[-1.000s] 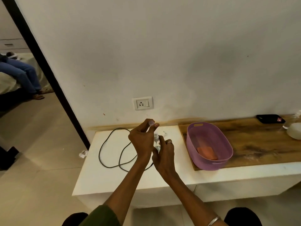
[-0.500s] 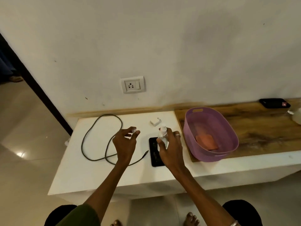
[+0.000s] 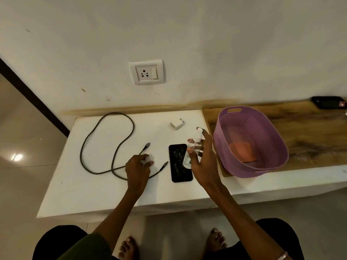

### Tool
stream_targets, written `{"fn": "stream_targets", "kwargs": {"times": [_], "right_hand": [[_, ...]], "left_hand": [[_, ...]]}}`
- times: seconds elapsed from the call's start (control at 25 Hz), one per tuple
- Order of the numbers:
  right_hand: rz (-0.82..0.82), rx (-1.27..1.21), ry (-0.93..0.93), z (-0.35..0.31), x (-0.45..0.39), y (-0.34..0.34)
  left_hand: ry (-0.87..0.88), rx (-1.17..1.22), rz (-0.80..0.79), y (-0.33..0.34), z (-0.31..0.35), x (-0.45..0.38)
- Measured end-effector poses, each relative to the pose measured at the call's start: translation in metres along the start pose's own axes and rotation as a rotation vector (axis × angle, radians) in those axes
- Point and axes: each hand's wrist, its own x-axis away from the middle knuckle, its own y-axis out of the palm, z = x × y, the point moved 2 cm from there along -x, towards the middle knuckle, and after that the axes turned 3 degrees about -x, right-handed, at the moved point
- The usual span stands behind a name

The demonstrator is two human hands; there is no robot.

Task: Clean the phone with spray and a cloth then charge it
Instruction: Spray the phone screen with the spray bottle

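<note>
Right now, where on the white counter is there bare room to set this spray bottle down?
Bare strips: the near edge in front of the phone and cable, and between adapter and cable loop. Crowded between phone and purple basket.

Nothing readable here, honestly. The clear plastic spray bottle (image 3: 193,147) has a small label patch low on its side, but it's too blurry to make out any letters. The black flat phone (image 3: 178,166) screen is dark with only smudges, and the white square wall socket (image 3: 146,72) carries no visible markings or brand.
</note>
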Motion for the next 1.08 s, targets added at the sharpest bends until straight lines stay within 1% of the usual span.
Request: {"fn": "stream_targets", "kwargs": {"times": [0.16, 0.24, 0.32, 0.36, 0.4, 0.44, 0.52, 0.6, 0.68, 0.72, 0.8, 0.92, 1.0, 1.08], "right_hand": [[-0.009, -0.039, -0.104, -0.010, -0.002, -0.004], [-0.017, -0.038, -0.147, -0.014, -0.004, -0.008], [-0.018, -0.046, -0.165, -0.011, -0.004, -0.013], [-0.014, -0.053, -0.166, -0.007, -0.003, -0.014], [-0.010, -0.057, -0.152, -0.001, -0.001, -0.016], [-0.008, -0.058, -0.115, 0.004, 0.000, -0.016], [-0.026, -0.028, -0.019, 0.014, 0.002, -0.016], [-0.054, 0.083, -0.019, 0.022, 0.006, -0.018], [-0.040, 0.292, -0.062, 0.033, 0.011, -0.018], [-0.015, 0.412, -0.049, 0.040, 0.013, -0.017], [0.036, 0.593, 0.035, 0.060, 0.017, -0.012], [0.045, 0.823, 0.032, 0.066, 0.020, -0.006], [0.072, 0.882, 0.015, 0.064, 0.014, -0.007], [0.119, 0.860, 0.026, 0.059, 0.008, -0.011]], "left_hand": [[0.009, 0.028, 0.006, -0.004, 0.003, 0.005], [0.040, 0.045, 0.052, -0.009, 0.005, 0.012], [0.171, -0.042, 0.139, -0.014, 0.009, 0.024], [0.272, -0.092, 0.160, -0.013, 0.013, 0.029], [0.371, -0.122, 0.138, -0.012, 0.018, 0.033], [0.447, -0.135, 0.063, -0.008, 0.023, 0.032], [0.497, -0.196, -0.200, 0.004, 0.034, 0.023], [0.448, -0.315, -0.482, 0.019, 0.042, 0.008], [0.421, -0.461, -0.657, 0.033, 0.040, -0.004], [0.428, -0.524, -0.707, 0.040, 0.038, -0.008], [0.423, -0.609, -0.791, 0.053, 0.028, -0.016], [0.413, -0.638, -0.804, 0.055, 0.026, -0.020], [0.431, -0.624, -0.787, 0.054, 0.031, -0.023], [0.439, -0.612, -0.778, 0.053, 0.035, -0.024]]}}
